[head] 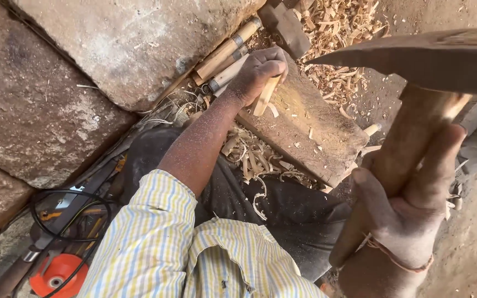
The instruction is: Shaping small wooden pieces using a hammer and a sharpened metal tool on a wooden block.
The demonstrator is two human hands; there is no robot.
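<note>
Near the frame's upper centre, the left hand [258,74] is pinching a small stick [266,95] upright on the block [310,124]. At right, the right hand [409,204] is gripping a raised adze [415,60]; its stroke should land clear of the fingers.

Yellow-and-white striped shirt [155,243], sleeve rolled above elbow; dark trousers [282,209]; thin cord bracelet [398,259] on right wrist; forearms sawdust-speckled
</note>
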